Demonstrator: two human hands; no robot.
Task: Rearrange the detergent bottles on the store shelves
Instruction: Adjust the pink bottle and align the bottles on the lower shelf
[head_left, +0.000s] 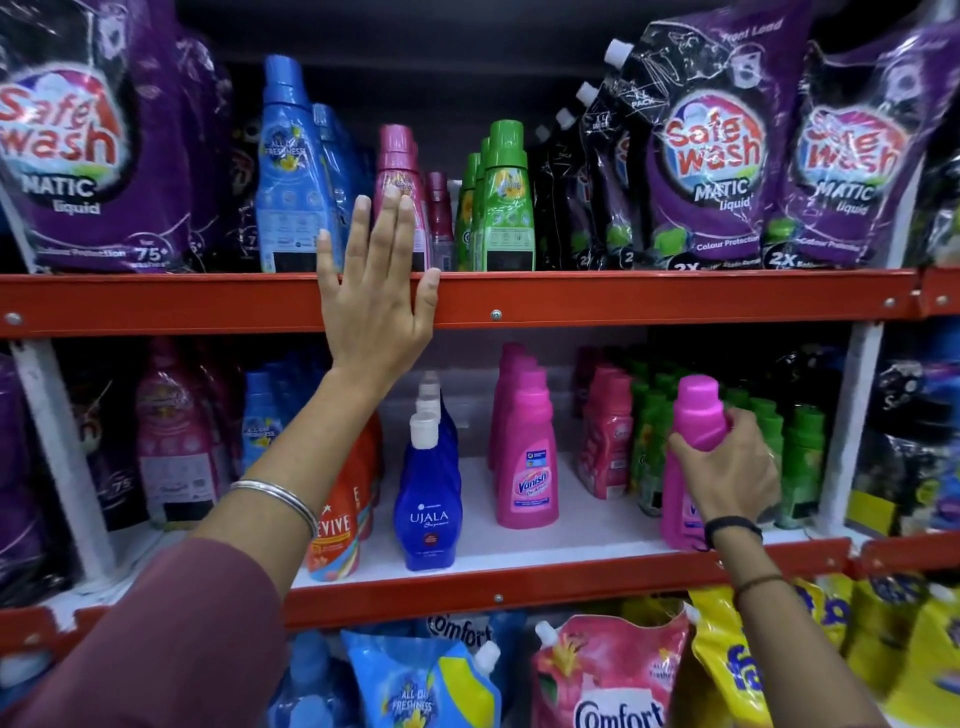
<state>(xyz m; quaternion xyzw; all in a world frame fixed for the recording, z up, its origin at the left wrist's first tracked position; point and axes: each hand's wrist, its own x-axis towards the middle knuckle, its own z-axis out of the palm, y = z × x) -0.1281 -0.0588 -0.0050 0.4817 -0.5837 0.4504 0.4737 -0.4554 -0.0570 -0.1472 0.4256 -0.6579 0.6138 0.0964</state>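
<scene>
My right hand grips a bright pink bottle that stands upright at the front right of the middle shelf. A row of matching pink Vanish bottles stands to its left, apart from it. My left hand is raised with fingers spread, palm against the red edge of the upper shelf, fingertips in front of a pink bottle up there. It holds nothing. Blue bottles and green bottles flank that pink bottle.
Purple Safe Wash pouches fill both ends of the upper shelf. Blue Ujala bottles and orange Revive bottles stand on the middle shelf's left, pink and green bottles on its right. Comfort refill pouches crowd the shelf below.
</scene>
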